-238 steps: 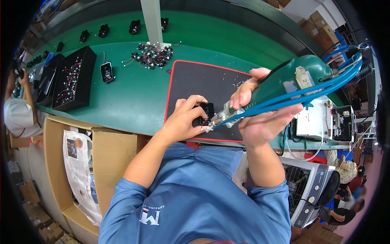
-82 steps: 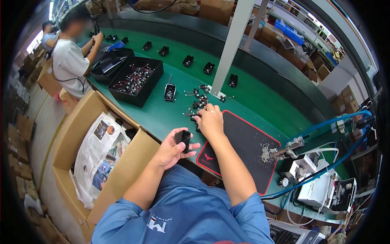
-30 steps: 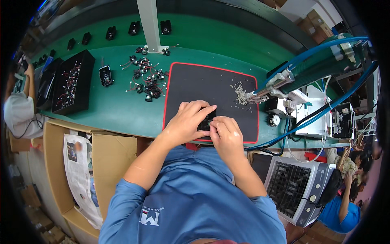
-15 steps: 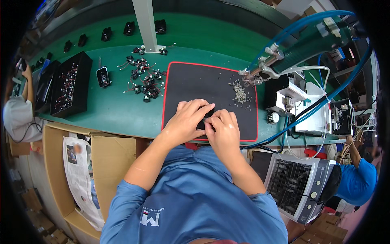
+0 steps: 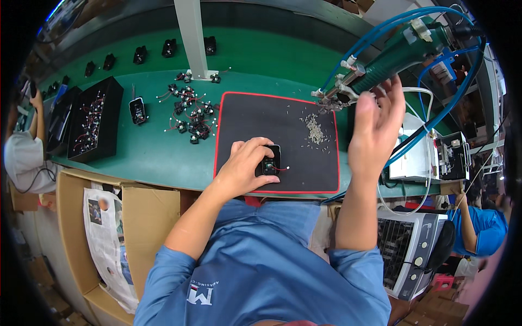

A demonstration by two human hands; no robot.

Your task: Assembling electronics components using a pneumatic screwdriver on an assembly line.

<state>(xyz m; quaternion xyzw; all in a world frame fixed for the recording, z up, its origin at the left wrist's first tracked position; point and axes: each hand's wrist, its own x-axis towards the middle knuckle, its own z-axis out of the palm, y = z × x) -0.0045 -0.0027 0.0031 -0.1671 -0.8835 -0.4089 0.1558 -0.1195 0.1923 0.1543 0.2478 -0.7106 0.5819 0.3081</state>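
On the black mat with a red edge (image 5: 239, 117), my left hand (image 5: 243, 167) is closed round the sides of a small black plastic housing (image 5: 275, 157). The housing lies with its open side up; a small circuit board and a thin red wire with a white plug show in it. My right hand (image 5: 375, 133) is raised on the right, empty, with fingers apart and slightly blurred. Its fingertips are close to the handle of a green power screwdriver (image 5: 396, 61); whether they touch it I cannot tell. Small screws (image 5: 314, 130) lie in a pile on the mat.
Left of the mat lies a heap of wired circuit boards (image 5: 193, 111), with an open black housing (image 5: 137, 111) and a black box of boards (image 5: 95, 122) beyond. Blue air hoses (image 5: 462, 103) loop at the right. A cardboard box (image 5: 152, 217) stands below the table edge.
My right hand has left the housing and risen to the right, up to the screwdriver. The left hand stays on the housing, whose inside now shows.
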